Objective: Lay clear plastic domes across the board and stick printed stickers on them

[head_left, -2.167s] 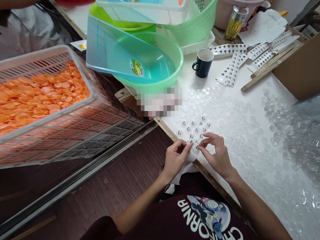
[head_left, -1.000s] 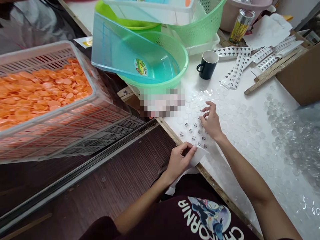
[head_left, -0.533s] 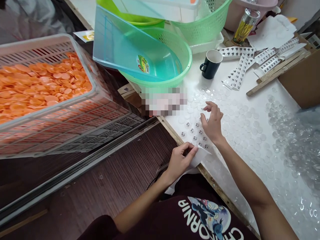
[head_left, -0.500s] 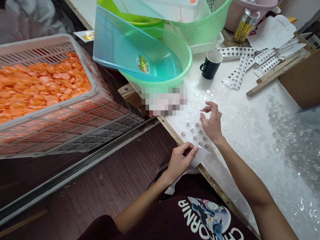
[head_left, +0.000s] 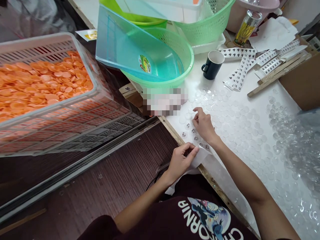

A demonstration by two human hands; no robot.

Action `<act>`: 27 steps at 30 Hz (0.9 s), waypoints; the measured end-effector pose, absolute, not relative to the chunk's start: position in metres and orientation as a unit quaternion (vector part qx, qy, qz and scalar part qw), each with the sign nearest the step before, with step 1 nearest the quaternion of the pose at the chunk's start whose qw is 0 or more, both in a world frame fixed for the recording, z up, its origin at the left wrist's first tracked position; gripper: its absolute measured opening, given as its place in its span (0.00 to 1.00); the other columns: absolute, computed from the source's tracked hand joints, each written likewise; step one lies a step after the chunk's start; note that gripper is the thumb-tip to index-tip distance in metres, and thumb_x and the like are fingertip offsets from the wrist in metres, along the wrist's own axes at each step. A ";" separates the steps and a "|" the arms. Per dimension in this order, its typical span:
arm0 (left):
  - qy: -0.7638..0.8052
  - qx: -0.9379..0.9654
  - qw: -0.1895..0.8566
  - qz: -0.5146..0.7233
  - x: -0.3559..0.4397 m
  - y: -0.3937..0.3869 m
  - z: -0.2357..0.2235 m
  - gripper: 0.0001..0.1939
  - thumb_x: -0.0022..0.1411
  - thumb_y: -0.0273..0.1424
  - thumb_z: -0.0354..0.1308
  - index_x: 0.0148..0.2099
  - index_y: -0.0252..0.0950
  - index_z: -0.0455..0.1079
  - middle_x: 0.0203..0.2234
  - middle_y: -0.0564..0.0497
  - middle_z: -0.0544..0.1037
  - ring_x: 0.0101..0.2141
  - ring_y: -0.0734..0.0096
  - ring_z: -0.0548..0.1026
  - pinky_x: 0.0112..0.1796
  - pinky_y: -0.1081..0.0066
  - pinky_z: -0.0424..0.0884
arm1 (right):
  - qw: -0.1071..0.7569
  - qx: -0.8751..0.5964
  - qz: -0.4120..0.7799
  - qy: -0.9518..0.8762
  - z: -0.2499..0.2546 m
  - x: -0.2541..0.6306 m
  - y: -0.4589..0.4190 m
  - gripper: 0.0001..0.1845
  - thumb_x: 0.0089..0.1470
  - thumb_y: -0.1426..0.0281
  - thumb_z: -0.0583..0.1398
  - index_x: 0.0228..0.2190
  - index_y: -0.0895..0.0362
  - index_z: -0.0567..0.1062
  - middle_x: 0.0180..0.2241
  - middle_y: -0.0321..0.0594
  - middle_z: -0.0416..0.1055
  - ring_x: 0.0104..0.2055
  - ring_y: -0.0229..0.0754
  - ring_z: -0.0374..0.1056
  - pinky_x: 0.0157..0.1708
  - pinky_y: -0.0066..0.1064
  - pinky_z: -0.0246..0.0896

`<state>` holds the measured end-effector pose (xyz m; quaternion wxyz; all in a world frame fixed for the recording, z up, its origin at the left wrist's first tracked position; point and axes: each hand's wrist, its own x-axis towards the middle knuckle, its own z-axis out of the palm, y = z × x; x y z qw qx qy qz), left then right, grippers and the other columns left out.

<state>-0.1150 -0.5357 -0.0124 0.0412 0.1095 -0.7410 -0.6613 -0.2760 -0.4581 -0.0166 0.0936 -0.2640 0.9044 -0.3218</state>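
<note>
My left hand (head_left: pixel 182 160) pinches a strip of white paper (head_left: pixel 203 155) between thumb and fingers at the table's near edge. My right hand (head_left: pixel 203 125) hovers over or rests among clear round discs, its fingers bent and closed together; anything small between the fingertips is hidden. Beneath and beside it lie several clear discs bearing small black printed stickers (head_left: pixel 196 138). Plain clear discs (head_left: pixel 240 116) spread over the white tabletop to the right of that hand.
A dark mug (head_left: pixel 212 65) stands beyond the discs, near strips of printed stickers (head_left: pixel 240 75) and wooden slats (head_left: pixel 277 71). A green basin (head_left: pixel 188 66) holds a tilted blue bin (head_left: pixel 120 46). At left, a crate (head_left: pixel 95 90) contains orange discs (head_left: pixel 45 80). Clear discs heap at right (head_left: pixel 295 143).
My right hand has moved left and slightly away from me over the discs, its fingers now more curled. My left hand keeps its hold on the paper strip, almost unmoved.
</note>
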 end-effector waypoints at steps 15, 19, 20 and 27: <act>-0.742 0.112 0.039 -0.660 -0.114 -0.536 -0.015 0.16 0.67 0.41 0.57 0.31 0.35 0.72 0.23 0.53 0.72 0.25 0.73 0.66 0.28 0.74 0.62 | 0.027 -0.126 -0.404 0.906 0.005 -0.310 -0.421 0.05 0.56 0.67 0.60 0.31 0.54 0.73 0.35 0.40 0.74 0.33 0.41 0.66 0.41 0.37 0.61; -0.741 0.115 0.037 -0.660 -0.114 -0.536 -0.014 0.16 0.66 0.41 0.57 0.31 0.35 0.72 0.23 0.53 0.72 0.25 0.73 0.66 0.28 0.73 0.62 | 0.104 -0.094 -0.449 0.882 -0.004 -0.318 -0.416 0.04 0.52 0.69 0.61 0.26 0.55 0.73 0.26 0.36 0.73 0.29 0.40 0.66 0.36 0.35 0.62; -0.741 0.116 0.035 -0.661 -0.114 -0.535 -0.014 0.16 0.66 0.41 0.57 0.31 0.35 0.72 0.23 0.53 0.72 0.25 0.73 0.66 0.28 0.73 0.62 | 0.107 -0.093 -0.448 0.883 -0.006 -0.318 -0.417 0.04 0.51 0.69 0.61 0.26 0.55 0.73 0.26 0.36 0.73 0.29 0.40 0.66 0.35 0.35 0.62; -0.601 0.158 -0.014 -0.783 -0.118 -0.544 -0.012 0.19 0.61 0.47 0.62 0.29 0.37 0.68 0.21 0.54 0.67 0.23 0.74 0.63 0.25 0.73 0.61 | 0.077 -0.143 -0.318 0.934 -0.010 -0.315 -0.430 0.07 0.53 0.75 0.60 0.26 0.54 0.68 0.25 0.34 0.70 0.30 0.42 0.66 0.48 0.44 0.56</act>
